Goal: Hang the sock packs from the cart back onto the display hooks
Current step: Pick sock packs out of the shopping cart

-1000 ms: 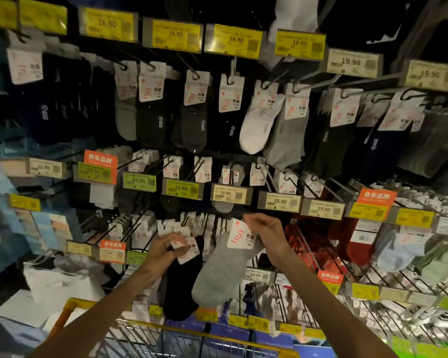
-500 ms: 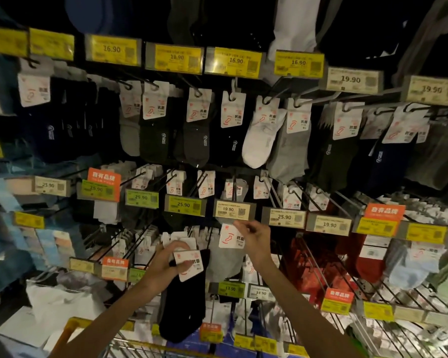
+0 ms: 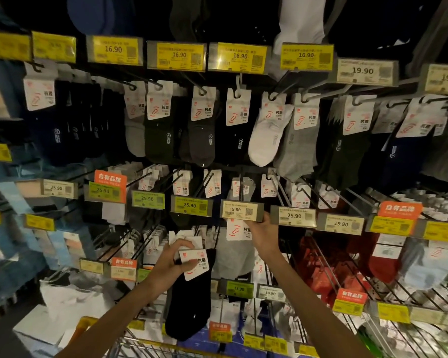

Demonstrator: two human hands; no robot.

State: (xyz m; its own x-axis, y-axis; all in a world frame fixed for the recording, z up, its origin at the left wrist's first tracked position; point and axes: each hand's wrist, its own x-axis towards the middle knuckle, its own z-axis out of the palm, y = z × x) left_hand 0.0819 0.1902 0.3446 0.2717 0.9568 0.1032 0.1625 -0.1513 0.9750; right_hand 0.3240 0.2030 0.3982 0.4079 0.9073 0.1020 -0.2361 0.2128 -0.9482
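At the middle of the sock wall, just past the centre of the view toward five o'clock, the right hand [image 3: 263, 235] holds the grey sock pack [image 3: 233, 255] by the right edge of its white header card. Its fingers [image 3: 259, 220] are curled there, with the tips up against the lower edge of the 19.90 price tag [image 3: 242, 209]. That tag closes off the front end of a black display hook [image 3: 241, 188], and the card sits directly beneath it, at its six o'clock. I cannot tell whether the card's hole is on the wire. Further back on the same hook, more carded packs [image 3: 246, 187] hang.

At seven o'clock from the grey pack, the left hand [image 3: 169, 264] pinches the header card of the black sock pack [image 3: 189, 301] between thumb and curled fingers. The sock hangs straight down, touching the grey one's left side.

At six o'clock of the view, the cart [image 3: 150, 347] shows its wire rim. At twelve o'clock runs a row of yellow 16.90 tags [image 3: 177, 56], with a white sock pack [image 3: 265, 136] hanging below them. Green 25.90 tags [image 3: 190, 205] flank the hook at nine o'clock, and an orange brand sign [image 3: 111, 178] sits further left. Red socks [image 3: 318, 275] crowd the hooks at four o'clock.
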